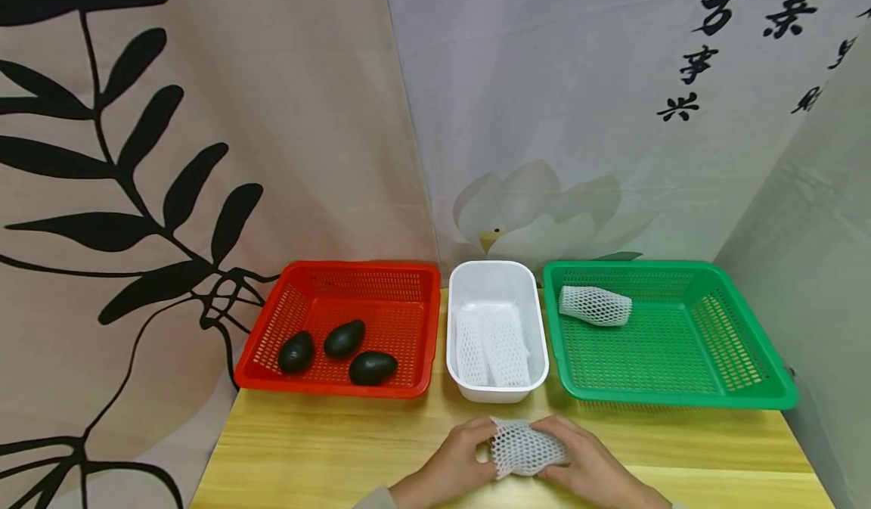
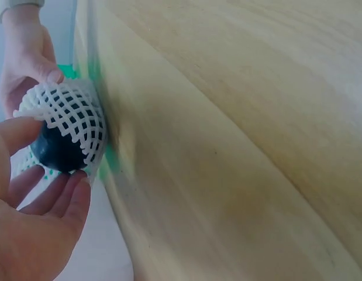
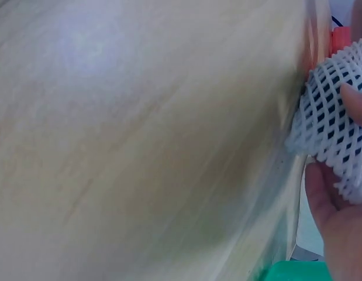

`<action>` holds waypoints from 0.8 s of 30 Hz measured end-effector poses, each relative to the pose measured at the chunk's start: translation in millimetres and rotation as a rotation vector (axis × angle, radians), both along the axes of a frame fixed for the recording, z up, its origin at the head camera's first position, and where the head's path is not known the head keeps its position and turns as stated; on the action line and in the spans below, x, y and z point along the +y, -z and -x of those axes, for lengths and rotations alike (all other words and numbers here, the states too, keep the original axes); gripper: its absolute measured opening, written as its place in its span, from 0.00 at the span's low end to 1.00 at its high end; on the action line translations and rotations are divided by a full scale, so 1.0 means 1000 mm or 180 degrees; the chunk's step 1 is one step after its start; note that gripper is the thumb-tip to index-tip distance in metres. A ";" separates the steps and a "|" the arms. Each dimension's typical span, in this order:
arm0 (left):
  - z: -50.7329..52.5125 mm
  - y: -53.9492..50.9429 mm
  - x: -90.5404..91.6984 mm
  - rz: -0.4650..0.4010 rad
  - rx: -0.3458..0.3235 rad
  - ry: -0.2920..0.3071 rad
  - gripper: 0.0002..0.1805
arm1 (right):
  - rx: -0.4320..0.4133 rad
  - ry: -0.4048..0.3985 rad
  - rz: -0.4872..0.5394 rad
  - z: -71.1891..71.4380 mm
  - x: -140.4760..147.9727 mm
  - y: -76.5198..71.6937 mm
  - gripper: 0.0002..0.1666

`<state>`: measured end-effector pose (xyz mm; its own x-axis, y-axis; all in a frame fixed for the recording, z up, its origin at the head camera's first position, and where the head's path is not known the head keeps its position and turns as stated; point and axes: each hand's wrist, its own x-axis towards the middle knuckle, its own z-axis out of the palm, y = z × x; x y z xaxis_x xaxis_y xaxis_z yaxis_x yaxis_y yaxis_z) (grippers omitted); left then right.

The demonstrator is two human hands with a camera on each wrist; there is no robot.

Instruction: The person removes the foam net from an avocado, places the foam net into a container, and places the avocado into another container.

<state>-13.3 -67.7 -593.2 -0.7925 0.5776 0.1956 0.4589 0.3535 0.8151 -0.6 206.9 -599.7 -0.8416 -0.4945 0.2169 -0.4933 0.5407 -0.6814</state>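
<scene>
Between both hands is a white foam net sleeve (image 1: 525, 448) with a dark avocado (image 2: 59, 150) inside it. One end of the avocado shows bare at the sleeve's mouth in the left wrist view. My left hand (image 1: 463, 452) grips the mouth of the net, thumb on one side and fingers on the other. At the other end, my right hand (image 1: 587, 463) holds the netted avocado between thumb and fingers. Both hands are above the near part of the wooden table, close to the white tub.
A red basket (image 1: 425, 342) at the left holds three avocados (image 1: 373, 368). Foam net sleeves (image 1: 503, 346) lie flat in a white tub (image 1: 498, 395) in the middle. To the right, a green basket (image 1: 680, 401) contains one filled net sleeve (image 1: 595, 305). Fabric hangs behind the table (image 1: 306, 448).
</scene>
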 end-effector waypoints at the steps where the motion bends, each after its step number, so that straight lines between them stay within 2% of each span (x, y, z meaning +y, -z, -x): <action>1: 0.000 0.000 0.001 0.0011 0.0003 0.0021 0.24 | 0.0010 -0.0014 0.0039 0.000 0.000 0.000 0.37; 8: 0.004 0.000 0.008 0.0219 0.0067 0.0073 0.28 | 0.0073 -0.0095 0.0263 0.000 0.000 0.002 0.35; 14: 0.005 0.003 0.012 0.0392 0.0058 0.0152 0.28 | 0.0118 -0.0105 0.0248 -0.002 -0.003 0.002 0.37; 20: 0.003 0.007 0.014 0.0588 -0.0032 0.0093 0.32 | 0.0080 -0.0117 0.0288 -0.003 -0.006 0.001 0.34; 24: 0.002 0.008 0.014 0.0619 -0.0033 0.0043 0.32 | 0.0003 -0.0123 0.0340 -0.004 -0.005 0.000 0.34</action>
